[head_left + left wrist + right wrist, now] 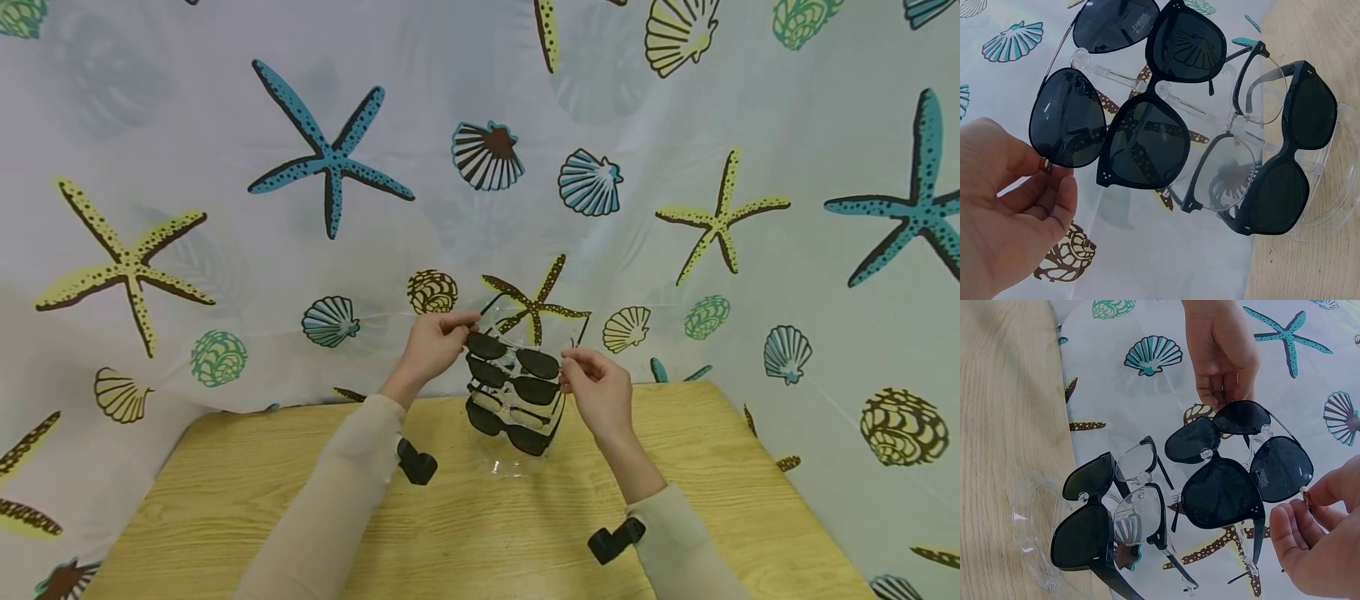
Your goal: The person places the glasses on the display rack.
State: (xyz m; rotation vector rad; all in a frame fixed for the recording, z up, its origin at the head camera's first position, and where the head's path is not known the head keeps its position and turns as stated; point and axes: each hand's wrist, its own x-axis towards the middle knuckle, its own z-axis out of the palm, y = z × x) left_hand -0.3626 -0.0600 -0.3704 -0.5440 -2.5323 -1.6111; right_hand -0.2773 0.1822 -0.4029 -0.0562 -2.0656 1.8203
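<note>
Thin-rimmed sunglasses (538,363) with dark lenses sit at the top of a clear display stand (508,469). My left hand (438,343) pinches them at the left hinge, between thumb and fingers. At the opposite hinge my right hand (603,387) pinches the same pair, as the right wrist view shows closely. A sticker with print marks one lens (1282,469). Just below hang thick black sunglasses (1144,140). Under these come clear-lens eyeglasses (1225,175) with dark brows, then another black pair of sunglasses (1279,194) at the bottom.
The stand's round clear base rests on a light wooden table (450,517), near its back edge. Behind it hangs a white cloth (420,242) printed with starfish and shells. A black wrist camera (416,462) is strapped on the left sleeve, another (615,542) on the right.
</note>
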